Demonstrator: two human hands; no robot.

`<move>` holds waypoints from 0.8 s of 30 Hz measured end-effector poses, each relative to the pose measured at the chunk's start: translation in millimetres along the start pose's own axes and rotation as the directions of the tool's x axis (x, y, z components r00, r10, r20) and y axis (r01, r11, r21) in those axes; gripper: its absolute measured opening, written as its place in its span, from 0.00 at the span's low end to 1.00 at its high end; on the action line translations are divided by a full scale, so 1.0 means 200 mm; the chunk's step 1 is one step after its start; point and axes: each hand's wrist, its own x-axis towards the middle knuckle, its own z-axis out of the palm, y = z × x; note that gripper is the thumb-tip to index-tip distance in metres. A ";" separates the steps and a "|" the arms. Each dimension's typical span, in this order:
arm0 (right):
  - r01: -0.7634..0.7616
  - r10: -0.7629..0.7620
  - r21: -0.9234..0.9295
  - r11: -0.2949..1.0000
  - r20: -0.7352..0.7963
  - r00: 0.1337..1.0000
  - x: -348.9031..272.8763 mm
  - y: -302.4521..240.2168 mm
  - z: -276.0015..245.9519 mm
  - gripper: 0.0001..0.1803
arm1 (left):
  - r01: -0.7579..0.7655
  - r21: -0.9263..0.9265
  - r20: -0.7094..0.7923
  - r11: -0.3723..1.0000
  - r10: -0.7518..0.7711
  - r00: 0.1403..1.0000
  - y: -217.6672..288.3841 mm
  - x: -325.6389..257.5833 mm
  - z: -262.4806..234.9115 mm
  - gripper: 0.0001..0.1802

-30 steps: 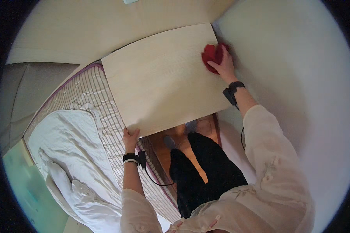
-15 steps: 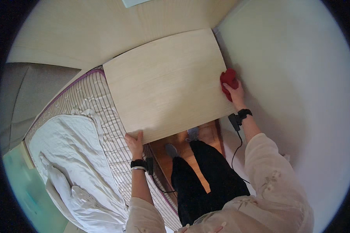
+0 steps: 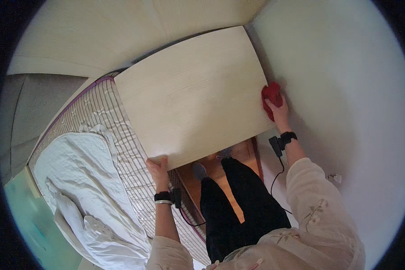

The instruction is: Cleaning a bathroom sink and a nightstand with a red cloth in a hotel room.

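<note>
Red cloth (image 3: 271,95) sits bunched under the right hand (image 3: 279,113), fingers closed on it at the right edge of the pale wooden tabletop (image 3: 193,99), whose near-left corner the left hand (image 3: 158,168) grips beside the striped mattress (image 3: 121,148).

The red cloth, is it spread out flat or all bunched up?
Bunched up. The red cloth is a crumpled lump under the right hand, at the wooden tabletop's right edge.
</note>
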 end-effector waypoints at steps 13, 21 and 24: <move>-0.168 0.165 -0.054 0.984 -0.068 0.984 -0.37 0.13 -0.16 0.32 | 0.129 0.077 0.079 0.989 -0.135 0.988 -0.12 -0.29 -0.04 0.36; -0.181 0.178 -0.065 0.981 -0.060 0.982 -0.45 0.13 -0.15 0.35 | 0.175 -0.147 0.085 0.974 -0.164 0.983 -0.14 -0.33 -0.03 0.30; -0.085 0.073 -0.174 0.981 -0.075 0.995 -0.35 0.01 -0.07 0.36 | 0.149 -0.142 0.075 0.979 -0.139 0.987 -0.12 -0.33 -0.02 0.33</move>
